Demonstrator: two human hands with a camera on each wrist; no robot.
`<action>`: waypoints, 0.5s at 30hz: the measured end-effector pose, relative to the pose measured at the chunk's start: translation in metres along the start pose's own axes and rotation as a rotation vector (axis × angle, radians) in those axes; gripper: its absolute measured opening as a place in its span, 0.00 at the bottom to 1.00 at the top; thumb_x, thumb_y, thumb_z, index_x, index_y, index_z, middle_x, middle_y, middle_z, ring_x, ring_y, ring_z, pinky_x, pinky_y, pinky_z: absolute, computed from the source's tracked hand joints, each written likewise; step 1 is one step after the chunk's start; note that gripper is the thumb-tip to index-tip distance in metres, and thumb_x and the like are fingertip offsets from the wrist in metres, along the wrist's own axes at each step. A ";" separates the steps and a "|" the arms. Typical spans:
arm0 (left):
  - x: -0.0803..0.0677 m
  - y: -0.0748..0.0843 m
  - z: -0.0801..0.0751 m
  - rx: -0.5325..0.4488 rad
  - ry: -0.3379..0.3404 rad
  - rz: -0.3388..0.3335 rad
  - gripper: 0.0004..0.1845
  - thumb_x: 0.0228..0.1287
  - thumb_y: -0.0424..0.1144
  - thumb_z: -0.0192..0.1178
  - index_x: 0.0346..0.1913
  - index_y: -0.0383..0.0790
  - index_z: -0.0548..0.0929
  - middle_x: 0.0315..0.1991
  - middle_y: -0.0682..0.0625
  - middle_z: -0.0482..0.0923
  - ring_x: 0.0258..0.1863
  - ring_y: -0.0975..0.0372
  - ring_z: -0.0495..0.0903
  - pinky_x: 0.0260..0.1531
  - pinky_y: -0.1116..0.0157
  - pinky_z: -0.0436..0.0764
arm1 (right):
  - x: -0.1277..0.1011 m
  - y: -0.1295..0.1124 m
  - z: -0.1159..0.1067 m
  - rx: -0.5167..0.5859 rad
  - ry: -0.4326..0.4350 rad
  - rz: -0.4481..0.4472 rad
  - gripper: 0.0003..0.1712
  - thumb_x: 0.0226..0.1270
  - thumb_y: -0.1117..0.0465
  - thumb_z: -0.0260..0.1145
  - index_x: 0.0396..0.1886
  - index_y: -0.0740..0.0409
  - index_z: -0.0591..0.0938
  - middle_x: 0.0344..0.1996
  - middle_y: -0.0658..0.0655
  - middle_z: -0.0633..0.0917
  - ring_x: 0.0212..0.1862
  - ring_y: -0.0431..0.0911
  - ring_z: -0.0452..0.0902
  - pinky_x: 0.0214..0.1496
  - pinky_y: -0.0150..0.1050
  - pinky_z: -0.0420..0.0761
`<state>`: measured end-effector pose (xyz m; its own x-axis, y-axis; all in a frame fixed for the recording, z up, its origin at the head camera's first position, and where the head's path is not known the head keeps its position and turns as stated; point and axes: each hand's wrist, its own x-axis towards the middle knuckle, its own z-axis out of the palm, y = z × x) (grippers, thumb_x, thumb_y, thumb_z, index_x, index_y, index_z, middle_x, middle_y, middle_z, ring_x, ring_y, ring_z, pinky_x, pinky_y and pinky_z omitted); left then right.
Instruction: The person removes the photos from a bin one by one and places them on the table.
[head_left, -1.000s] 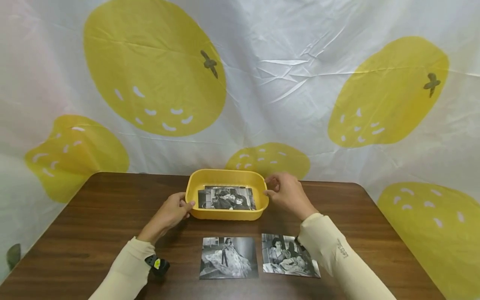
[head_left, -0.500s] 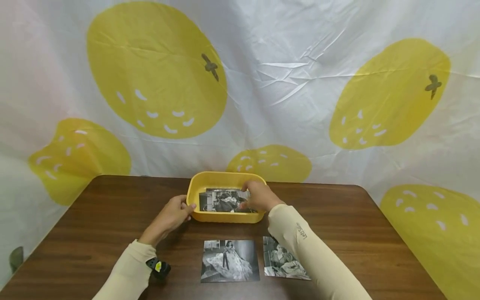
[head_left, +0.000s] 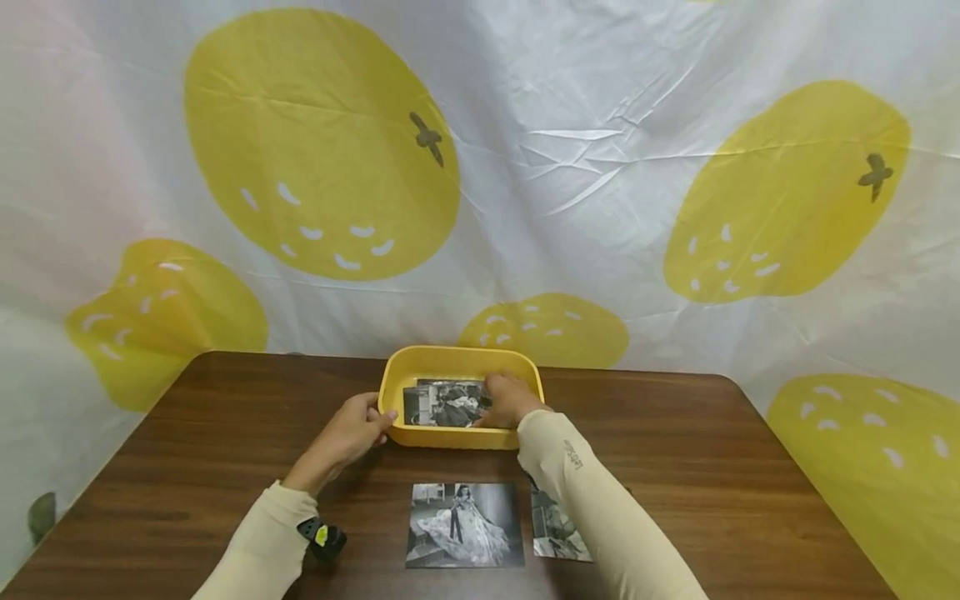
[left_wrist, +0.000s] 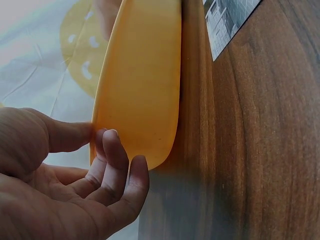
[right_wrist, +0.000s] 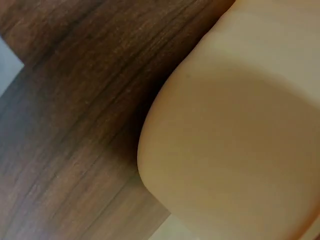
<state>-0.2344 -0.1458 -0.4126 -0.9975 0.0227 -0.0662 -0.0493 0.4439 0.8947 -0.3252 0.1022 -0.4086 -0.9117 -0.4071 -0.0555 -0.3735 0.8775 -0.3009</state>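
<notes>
A yellow plastic tray (head_left: 459, 437) stands near the table's back edge, with black-and-white photos (head_left: 448, 404) lying in it. My left hand (head_left: 351, 433) pinches the tray's left rim; in the left wrist view its thumb is at the rim and its fingers (left_wrist: 116, 157) curl against the outer wall. Inside the tray, my right hand (head_left: 512, 400) is over the right end of the photos, thumb towards the near side. Its fingertips are partly hidden, so whether they grip a photo is unclear. The right wrist view shows the tray's wall (right_wrist: 225, 140), not the hand.
A photo of a person in a wide gown (head_left: 465, 525) lies flat in front of the tray. Beside it, another photo (head_left: 551, 525) is partly covered by my right sleeve (head_left: 600, 517). Behind the brown wooden table (head_left: 712, 467) hangs a lemon-print cloth (head_left: 562, 208).
My right hand has left the tray's right rim and moved left and down onto the photos inside. My left hand stays at the left rim. My right sleeve now covers more of the right photo.
</notes>
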 end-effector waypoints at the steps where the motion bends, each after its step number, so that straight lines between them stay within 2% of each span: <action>1: 0.000 0.000 0.000 0.000 -0.001 -0.002 0.23 0.77 0.34 0.54 0.67 0.21 0.68 0.25 0.47 0.75 0.24 0.60 0.73 0.20 0.69 0.68 | 0.001 0.001 0.001 0.000 -0.004 0.015 0.32 0.47 0.50 0.85 0.45 0.62 0.80 0.45 0.59 0.81 0.55 0.57 0.76 0.62 0.49 0.73; 4: 0.000 -0.001 0.001 -0.006 0.000 -0.001 0.23 0.77 0.33 0.54 0.67 0.22 0.68 0.25 0.46 0.75 0.24 0.60 0.73 0.21 0.69 0.68 | 0.003 0.001 0.003 -0.001 -0.013 0.050 0.32 0.47 0.50 0.85 0.47 0.61 0.81 0.52 0.62 0.79 0.62 0.59 0.71 0.69 0.52 0.66; 6: 0.001 0.000 0.001 -0.009 -0.001 0.001 0.23 0.77 0.33 0.54 0.66 0.21 0.69 0.26 0.46 0.75 0.24 0.61 0.73 0.21 0.69 0.68 | 0.004 0.001 0.003 0.014 -0.007 0.078 0.34 0.47 0.50 0.86 0.49 0.61 0.81 0.57 0.64 0.76 0.64 0.62 0.68 0.69 0.55 0.66; 12: 0.000 0.001 0.000 -0.008 0.007 0.008 0.22 0.76 0.33 0.55 0.65 0.21 0.70 0.25 0.47 0.74 0.23 0.62 0.72 0.20 0.69 0.68 | 0.002 -0.002 0.003 0.037 0.051 0.132 0.49 0.40 0.50 0.88 0.64 0.60 0.77 0.64 0.67 0.69 0.63 0.68 0.65 0.61 0.59 0.73; 15: -0.001 0.001 0.000 -0.009 0.004 0.009 0.22 0.77 0.33 0.55 0.65 0.20 0.69 0.26 0.46 0.74 0.22 0.62 0.71 0.20 0.69 0.68 | 0.002 -0.004 0.003 0.013 0.077 0.133 0.53 0.39 0.51 0.89 0.65 0.61 0.74 0.65 0.69 0.68 0.63 0.69 0.66 0.59 0.60 0.75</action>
<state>-0.2335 -0.1453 -0.4116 -0.9981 0.0229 -0.0564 -0.0409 0.4351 0.8994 -0.3249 0.0975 -0.4104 -0.9636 -0.2663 -0.0229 -0.2466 0.9189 -0.3079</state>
